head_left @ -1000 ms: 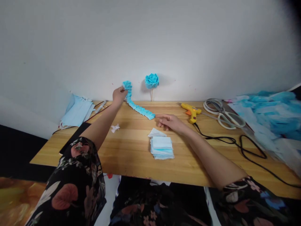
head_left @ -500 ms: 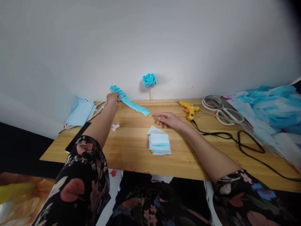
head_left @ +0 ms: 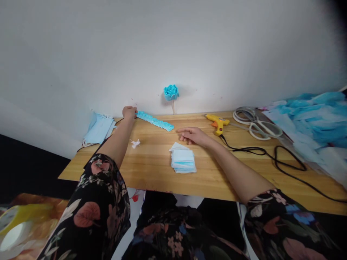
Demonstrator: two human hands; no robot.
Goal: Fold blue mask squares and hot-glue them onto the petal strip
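At the back left of the table, my left hand is closed at the left end of a pleated light-blue fabric strip. Its fingertips appear to pinch that end, though their grip is partly hidden. The strip slants across the wood toward my right hand. That hand holds nothing; its index finger points left, just short of the strip's right end, and the other fingers curl loosely. In front of it lies a stack of folded pale-blue fabric pieces, with a folded triangular piece at its back edge.
A blue fabric rose stands on sticks against the wall. On the right are a yellow glue gun with a black cord, white-handled scissors and a blue fabric heap. Face masks and a white scrap lie left.
The strip's left end, raised and spread past my left hand before, now lies lower, with my hand at its tip. My right hand has barely moved. The view has shifted slightly.
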